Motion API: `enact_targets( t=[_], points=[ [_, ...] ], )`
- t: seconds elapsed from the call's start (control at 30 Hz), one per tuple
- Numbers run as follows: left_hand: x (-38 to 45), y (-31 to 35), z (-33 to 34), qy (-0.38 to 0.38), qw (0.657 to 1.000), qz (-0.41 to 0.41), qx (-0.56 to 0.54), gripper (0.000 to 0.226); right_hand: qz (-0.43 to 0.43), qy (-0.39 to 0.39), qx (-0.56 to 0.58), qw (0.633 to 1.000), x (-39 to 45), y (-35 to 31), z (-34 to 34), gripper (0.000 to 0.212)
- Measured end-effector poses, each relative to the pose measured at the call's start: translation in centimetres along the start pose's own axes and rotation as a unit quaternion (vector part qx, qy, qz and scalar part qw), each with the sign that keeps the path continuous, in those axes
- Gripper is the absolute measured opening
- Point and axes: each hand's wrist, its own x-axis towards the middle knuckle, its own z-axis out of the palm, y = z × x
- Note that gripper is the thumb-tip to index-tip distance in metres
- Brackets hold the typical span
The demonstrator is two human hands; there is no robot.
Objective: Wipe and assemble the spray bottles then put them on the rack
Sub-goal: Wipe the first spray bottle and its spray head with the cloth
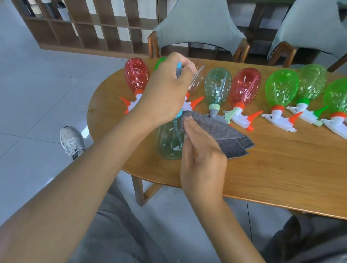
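Cloth on the bottle, worktop's left end.
Left hand (165, 92) grips the spray head; right hand (201, 150) presses the grey cloth (224, 133) on the pale-green bottle (170, 143), upright, neck toward 12 o'clock.

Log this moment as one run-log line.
left hand: gripping sprayer top | right hand: pressing grey cloth on pale green bottle | stage: wiping

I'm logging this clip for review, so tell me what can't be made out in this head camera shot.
- Spray head on the pale green bottle: hidden under the left hand.
- Green bottle at the back: mostly behind that hand.
- Rightmost green bottle: cut off by the frame's right edge.
- Items on the shelf, top left: too blurred to identify.
- Right hand covers part of the grey cloth.
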Motion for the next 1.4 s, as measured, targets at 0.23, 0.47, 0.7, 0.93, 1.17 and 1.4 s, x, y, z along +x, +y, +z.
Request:
enact_targets(
  t=[0.23, 0.47, 0.7, 0.93, 1.17, 1.4],
  points=[
    [0.0, -0.1, -0.1, -0.009, 1.0, 0.0, 0.001, 0.02, 0.006, 0.017, 0.049, 0.999, 0.5, -0.3, -0.3, 0.035],
    [-0.1, -0.1, -0.2, -0.016, 1.0, 0.007, 0.009, 0.023, 0.047, -0.019, 0.049, 0.997, 2.7, 0.7, -0.3, 0.005],
    [0.0, 0.0, 0.1, -0.019, 1.0, 0.003, -0.021, 0.025, 0.029, -0.064, 0.034, 0.997, 2.2, 1.2, -1.0, 0.009],
    [0.2, -0.3, 0.0, -0.024, 0.998, -0.008, -0.062, 0.017, 0.039, -0.086, 0.007, 0.996, 0.9, 2.2, -1.5, 0.011],
    [0.3, -0.4, 0.1, -0.029, 0.997, -0.007, -0.075, 0.021, 0.08, -0.11, -0.06, 0.989, -0.4, 3.2, -2.2, 0.019],
    [0.1, 0.1, -0.2, -0.042, 0.998, -0.004, -0.053, 0.022, 0.15, -0.148, -0.084, 0.974, -0.9, 3.5, -2.0, 0.024]
  ],
)
